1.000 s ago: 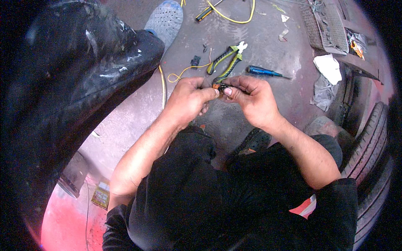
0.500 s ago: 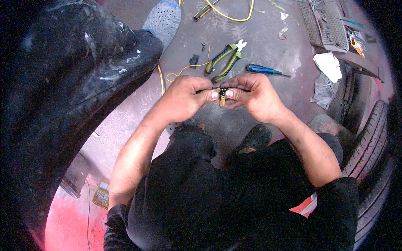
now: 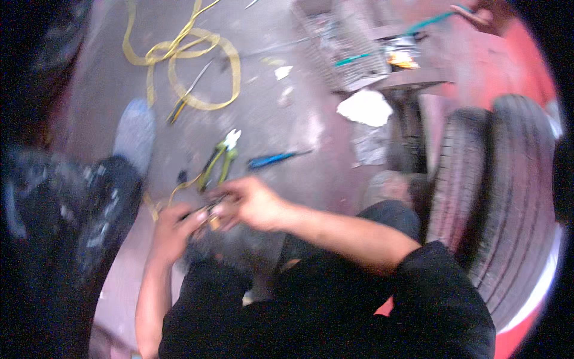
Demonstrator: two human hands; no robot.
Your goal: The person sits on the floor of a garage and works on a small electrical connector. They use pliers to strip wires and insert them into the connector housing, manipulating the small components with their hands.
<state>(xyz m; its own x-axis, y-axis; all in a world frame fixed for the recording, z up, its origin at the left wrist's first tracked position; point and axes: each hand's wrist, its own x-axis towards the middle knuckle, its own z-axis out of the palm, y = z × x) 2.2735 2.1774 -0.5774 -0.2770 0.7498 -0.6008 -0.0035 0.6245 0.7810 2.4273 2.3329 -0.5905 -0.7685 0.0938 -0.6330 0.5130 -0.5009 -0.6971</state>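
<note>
1. Two hands together, just on the near side of the green-and-black pliers [image 3: 228, 145], both pinching one small dark part with a tan piece [image 3: 214, 223]. Left hand [image 3: 172, 230] has it from the left, right hand [image 3: 254, 203] from the right.
2. Step in hand, my read: fingertip handling of that part. Can't tell if it's being joined or parted; blur and fingers hide the detail.
3. Next move, as I judge it, calls for a firm hold on one side and fine thumb control on the other. Main risk: a part that small slips.
4. Pliers lie on the floor [image 3: 269, 131], not gripped. Right fingertips are near the handle ends; contact unclear.
5. Thin yellow wire [image 3: 181, 187] runs left of the pliers toward the left hand. Can't tell if it meets the part. Small black piece [image 3: 182, 177] sits left of the pliers too.
6. Blue screwdriver [image 3: 272, 160] is right of the pliers, near enough if prying is needed.
7. Another person's hand [image 3: 483, 18] is well beyond and right of the pliers, clear of the part.
</note>
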